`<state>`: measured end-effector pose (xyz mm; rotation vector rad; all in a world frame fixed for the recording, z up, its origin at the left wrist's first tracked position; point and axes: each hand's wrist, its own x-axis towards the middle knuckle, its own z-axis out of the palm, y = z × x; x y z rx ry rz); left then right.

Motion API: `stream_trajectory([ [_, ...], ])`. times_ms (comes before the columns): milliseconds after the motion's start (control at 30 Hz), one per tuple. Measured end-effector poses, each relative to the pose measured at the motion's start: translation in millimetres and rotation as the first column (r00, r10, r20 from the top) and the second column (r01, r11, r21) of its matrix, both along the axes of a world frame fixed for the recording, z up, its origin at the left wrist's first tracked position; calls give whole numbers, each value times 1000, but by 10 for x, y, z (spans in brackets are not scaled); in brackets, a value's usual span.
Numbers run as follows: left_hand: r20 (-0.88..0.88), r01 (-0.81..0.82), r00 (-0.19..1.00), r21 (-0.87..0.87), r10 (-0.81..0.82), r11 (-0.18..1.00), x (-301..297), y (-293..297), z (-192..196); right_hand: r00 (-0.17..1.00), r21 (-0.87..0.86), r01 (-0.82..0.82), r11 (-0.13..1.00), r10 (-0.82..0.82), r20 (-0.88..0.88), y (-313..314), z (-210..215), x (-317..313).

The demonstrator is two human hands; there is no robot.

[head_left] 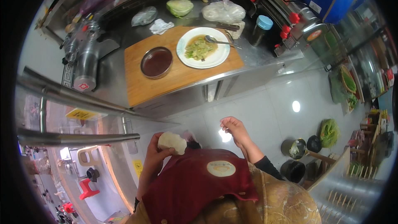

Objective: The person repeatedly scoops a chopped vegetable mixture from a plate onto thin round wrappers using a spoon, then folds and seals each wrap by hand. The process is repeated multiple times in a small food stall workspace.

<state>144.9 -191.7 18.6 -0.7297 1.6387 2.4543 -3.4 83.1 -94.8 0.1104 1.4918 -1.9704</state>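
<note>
In my left hand [156,154] is a pale piece of flatbread or steamed bun [172,142] with one ragged, broken edge, gripped between thumb and fingers in front of my body. My right hand [235,132] hovers to the right with its fingertips drawn together; whether a small bit is pinched there I cannot make out. Beyond both hands, a wooden board [137,85] lies on the steel counter. It carries a brown bowl of dark liquid [156,61] and a white plate [222,58] of chopped greens in broth. A metal spoon [215,40] rests across the plate's right side.
Behind the board are a cut cabbage [179,7], plastic bags [224,10], a knife [228,26] and a blue-lidded jar [261,29]. Steel rails [78,139] run along the left. Pots [295,148] and bundled greens [329,132] stand on the floor at right.
</note>
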Motion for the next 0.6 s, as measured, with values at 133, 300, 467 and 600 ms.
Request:
stream_trajectory([
  [133,17,103,995,-42,-102,994,-537,12,-107,982,17,187,982,-187,29,203,-57,-568],
  [300,-83,210,974,9,-209,978,-1279,-56,-190,914,-98,396,913,-403,-52,76,131,-1629],
  [467,-56,287,955,-53,-290,956,-1786,-287,-228,881,-102,472,876,-464,97,-319,60,-2733],
  [600,43,266,964,-120,-263,956,-2069,-488,-298,862,-76,499,863,-485,147,-503,-152,-3373],
])
